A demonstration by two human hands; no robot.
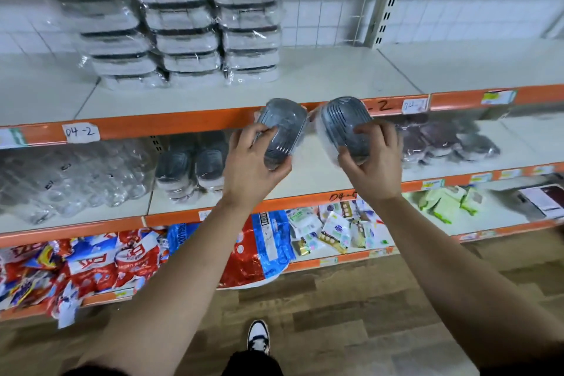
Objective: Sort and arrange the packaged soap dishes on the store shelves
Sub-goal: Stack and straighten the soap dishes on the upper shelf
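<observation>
A shoe (258, 337) on the floor, then two bare forearms reaching up. The left hand (253, 168) grips a grey wrapped dish (282, 128), fingers curled round its lower end. The right hand (374, 166) grips a second dish (345, 122) just beside it. Both hang in the air before the top shelf (305, 82) edge. It looks like mid-carry. Next each needs a spot, likely by the grey stack (189, 168) on the shelf below, set flat and squared up.

- I stand in a shop: long shelves (305, 82) with orange front strips (183, 121).
- On the strips sit price tags (497, 97) and handwritten code labels (81, 132).
- Many alike wrapped white boxes (186, 40) lie stacked in rows.
</observation>
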